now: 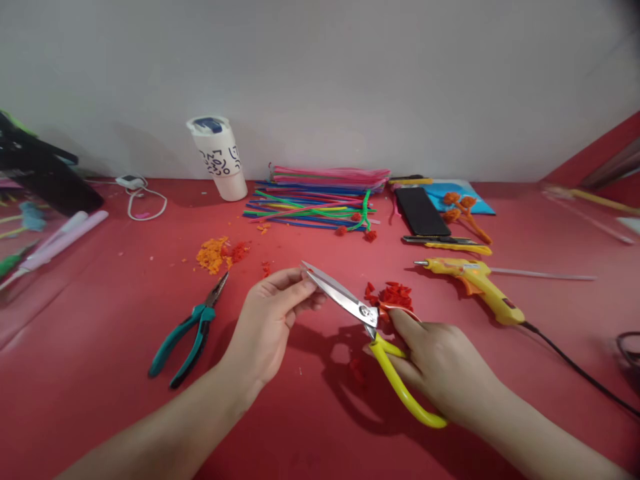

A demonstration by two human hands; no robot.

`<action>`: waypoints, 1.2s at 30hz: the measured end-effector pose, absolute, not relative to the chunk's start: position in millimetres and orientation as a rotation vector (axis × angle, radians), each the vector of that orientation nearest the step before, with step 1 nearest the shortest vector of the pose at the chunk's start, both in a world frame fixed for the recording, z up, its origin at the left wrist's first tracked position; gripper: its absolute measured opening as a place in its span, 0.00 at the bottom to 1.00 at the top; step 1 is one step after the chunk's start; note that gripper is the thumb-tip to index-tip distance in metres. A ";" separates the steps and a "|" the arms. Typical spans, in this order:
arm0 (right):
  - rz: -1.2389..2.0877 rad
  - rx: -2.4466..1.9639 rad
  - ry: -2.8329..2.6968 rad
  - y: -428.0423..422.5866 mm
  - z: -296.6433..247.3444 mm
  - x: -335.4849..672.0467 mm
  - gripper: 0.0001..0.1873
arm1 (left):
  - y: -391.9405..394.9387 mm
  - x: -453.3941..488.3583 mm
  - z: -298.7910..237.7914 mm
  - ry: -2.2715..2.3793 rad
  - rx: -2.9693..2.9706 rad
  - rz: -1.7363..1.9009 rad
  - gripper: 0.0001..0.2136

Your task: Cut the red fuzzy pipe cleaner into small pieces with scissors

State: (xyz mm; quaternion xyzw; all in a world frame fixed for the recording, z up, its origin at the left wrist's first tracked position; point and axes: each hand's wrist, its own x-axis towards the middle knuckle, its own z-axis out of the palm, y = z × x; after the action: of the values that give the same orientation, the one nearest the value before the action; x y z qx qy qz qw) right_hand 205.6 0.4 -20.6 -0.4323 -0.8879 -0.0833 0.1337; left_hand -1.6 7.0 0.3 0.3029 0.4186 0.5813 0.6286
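My right hand (pixel 440 370) grips the yellow handles of a pair of scissors (pixel 350 303), whose closed steel blades point up and left. My left hand (pixel 273 320) is pinched at the blade tips; what sits between its fingers is too small to make out. A small heap of red cuttings (pixel 395 293) lies just behind the scissors' pivot. A few red bits (pixel 356 368) lie under the blades on the red table (pixel 100 400).
Teal-handled pliers (pixel 193 330) lie left of my left hand. A yellow glue gun (pixel 475 283) with a black cord lies right. Behind are coloured pipe cleaners (pixel 320 200), a white cup (pixel 220 160), a black phone (pixel 421 211), orange cuttings (pixel 213 253) and orange pipe-cleaner flowers (pixel 463 210).
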 end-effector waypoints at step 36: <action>0.981 -1.449 -1.993 1.1 5.7 187.0 0.13 | -4.1 20.0 -1.4 1.128 0.931 0.947 0.02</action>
State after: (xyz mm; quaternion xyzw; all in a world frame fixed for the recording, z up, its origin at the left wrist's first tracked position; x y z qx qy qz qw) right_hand 187.0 1.1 5.7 -0.5300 -0.7291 0.3590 0.2423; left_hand 20.0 -4.1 -1.4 0.4088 0.4954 0.4157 0.6440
